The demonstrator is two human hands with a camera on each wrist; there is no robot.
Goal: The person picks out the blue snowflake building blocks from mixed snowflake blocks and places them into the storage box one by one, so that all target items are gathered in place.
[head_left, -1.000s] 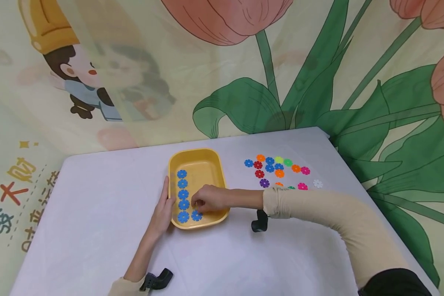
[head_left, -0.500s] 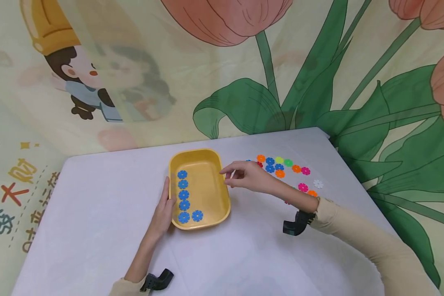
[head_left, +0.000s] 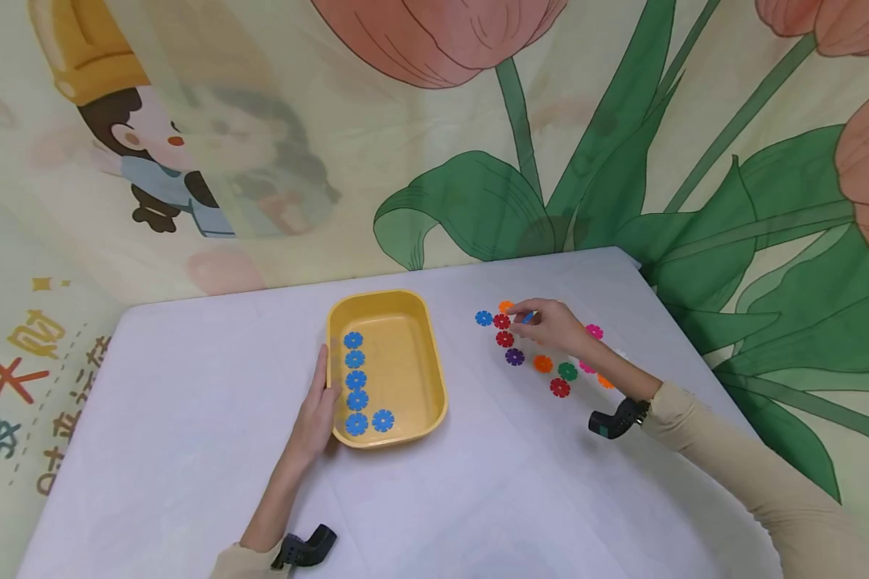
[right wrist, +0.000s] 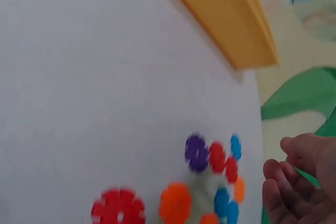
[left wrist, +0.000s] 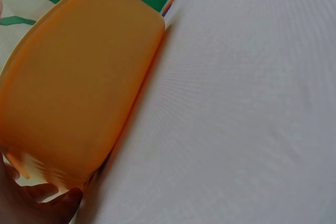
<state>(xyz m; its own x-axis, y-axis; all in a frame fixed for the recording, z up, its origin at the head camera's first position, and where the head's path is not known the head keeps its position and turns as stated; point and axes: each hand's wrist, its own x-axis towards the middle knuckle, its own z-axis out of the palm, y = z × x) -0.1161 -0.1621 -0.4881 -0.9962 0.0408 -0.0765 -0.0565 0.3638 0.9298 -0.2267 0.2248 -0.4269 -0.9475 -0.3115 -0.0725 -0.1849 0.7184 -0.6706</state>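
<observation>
A yellow tray (head_left: 405, 354) stands on the white cloth, with blue flower-shaped discs (head_left: 356, 379) in a column along its left side. One more blue disc (head_left: 383, 420) lies beside the lowest of them. My left hand (head_left: 311, 418) holds the tray's left side, thumb by the rim; the left wrist view shows its fingertips (left wrist: 68, 203) at the tray's outer wall. Over the loose flower discs to the right hovers my right hand (head_left: 553, 324), thumb and fingers apart with nothing seen between them. It hides some discs; a purple disc (right wrist: 197, 153) shows in the right wrist view.
Loose discs of several colours lie right of the tray, among them a red disc (head_left: 560, 388), a green disc (head_left: 568, 371) and a blue disc (head_left: 483, 318). A printed cloth backdrop (head_left: 449, 201) rises behind the table's far edge.
My right hand has left the blue disc in the tray's lower middle and moved right, out over the loose discs. The left hand stays at the tray.
</observation>
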